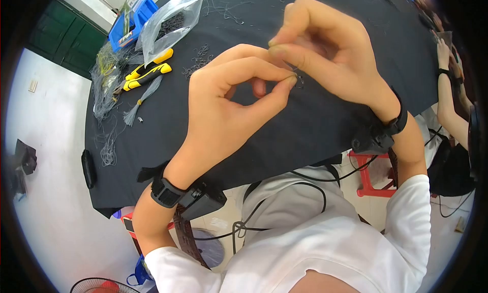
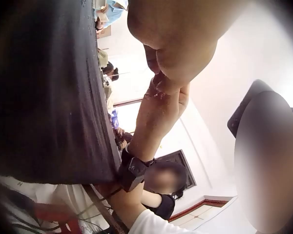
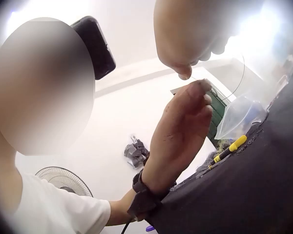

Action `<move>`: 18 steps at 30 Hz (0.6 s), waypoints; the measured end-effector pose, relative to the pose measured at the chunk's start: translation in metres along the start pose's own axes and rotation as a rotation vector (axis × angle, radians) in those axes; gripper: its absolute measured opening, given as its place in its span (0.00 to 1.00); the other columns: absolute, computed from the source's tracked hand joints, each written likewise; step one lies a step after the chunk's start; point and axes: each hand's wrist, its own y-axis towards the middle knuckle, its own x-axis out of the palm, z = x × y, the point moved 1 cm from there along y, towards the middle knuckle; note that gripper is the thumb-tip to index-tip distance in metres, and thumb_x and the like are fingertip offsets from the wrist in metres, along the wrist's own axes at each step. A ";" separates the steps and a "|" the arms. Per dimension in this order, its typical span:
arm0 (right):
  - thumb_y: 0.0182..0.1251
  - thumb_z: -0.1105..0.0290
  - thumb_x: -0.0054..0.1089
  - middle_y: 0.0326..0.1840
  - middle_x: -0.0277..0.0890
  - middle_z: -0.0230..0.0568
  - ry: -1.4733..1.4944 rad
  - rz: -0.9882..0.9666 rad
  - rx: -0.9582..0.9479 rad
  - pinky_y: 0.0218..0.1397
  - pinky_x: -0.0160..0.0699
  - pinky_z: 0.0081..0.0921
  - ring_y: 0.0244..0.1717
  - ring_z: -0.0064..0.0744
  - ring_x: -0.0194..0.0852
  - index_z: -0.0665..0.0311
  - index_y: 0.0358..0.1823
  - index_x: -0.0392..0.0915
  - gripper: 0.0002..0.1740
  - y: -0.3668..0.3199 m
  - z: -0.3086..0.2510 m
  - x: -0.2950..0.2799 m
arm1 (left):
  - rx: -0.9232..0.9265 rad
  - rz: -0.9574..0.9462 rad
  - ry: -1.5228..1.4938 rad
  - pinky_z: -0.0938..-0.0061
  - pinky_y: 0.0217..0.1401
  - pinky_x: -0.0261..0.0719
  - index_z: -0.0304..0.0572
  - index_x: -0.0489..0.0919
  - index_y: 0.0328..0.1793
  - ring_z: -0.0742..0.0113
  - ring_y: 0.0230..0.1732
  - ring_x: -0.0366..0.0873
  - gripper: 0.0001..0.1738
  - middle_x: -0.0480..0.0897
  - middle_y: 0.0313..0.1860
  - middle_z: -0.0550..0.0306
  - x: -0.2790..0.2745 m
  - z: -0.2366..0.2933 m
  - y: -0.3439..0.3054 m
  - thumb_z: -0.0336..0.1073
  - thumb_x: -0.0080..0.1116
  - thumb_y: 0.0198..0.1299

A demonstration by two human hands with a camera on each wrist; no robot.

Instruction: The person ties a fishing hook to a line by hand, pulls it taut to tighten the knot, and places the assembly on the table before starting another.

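Over the black-covered table, my left hand (image 1: 229, 97) pinches a small dark fishhook (image 1: 301, 81) between thumb and forefinger. Just up and to the right of it, my right hand (image 1: 338, 56) has thumb and forefinger pressed together on a thin fishing line, its other fingers curled in. A loop of that line (image 3: 243, 70) bows out beside the hands in the right wrist view. Both sets of fingertips are close together, and they hide most of the hook and line. Loose dark hooks (image 1: 197, 62) lie on the cloth beyond my left hand.
Yellow-and-black pliers (image 1: 147, 77) lie at the left beside a tied bundle of line (image 1: 147, 97) and tangled clear line (image 1: 104, 84). Behind them are a clear bag (image 1: 190, 16) of dark hooks and a blue bin (image 1: 145, 10). Another person's arm (image 1: 446, 97) shows at the right.
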 end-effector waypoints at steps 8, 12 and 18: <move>0.64 0.75 0.59 0.24 0.67 0.23 0.352 -0.008 0.300 0.22 0.51 0.09 0.22 0.08 0.53 0.67 0.33 0.72 0.05 0.004 0.017 -0.010 | 0.083 -0.004 0.012 0.87 0.32 0.64 0.31 0.81 0.37 0.80 0.31 0.69 0.09 0.80 0.41 0.54 -0.007 0.004 0.002 0.15 0.59 0.49; 0.63 0.72 0.59 0.25 0.71 0.25 0.393 -0.032 0.324 0.26 0.59 0.09 0.25 0.09 0.62 0.66 0.33 0.74 0.05 0.004 0.022 -0.006 | 0.102 0.012 0.000 0.89 0.32 0.64 0.30 0.81 0.37 0.81 0.31 0.69 0.08 0.80 0.41 0.53 -0.010 0.001 0.004 0.16 0.59 0.50; 0.63 0.68 0.60 0.28 0.74 0.26 0.458 -0.051 0.377 0.31 0.65 0.09 0.29 0.10 0.68 0.65 0.33 0.75 0.08 -0.002 0.029 0.007 | 0.127 0.102 -0.052 0.89 0.32 0.66 0.30 0.81 0.37 0.82 0.32 0.71 0.06 0.80 0.41 0.54 -0.013 -0.002 0.005 0.17 0.58 0.53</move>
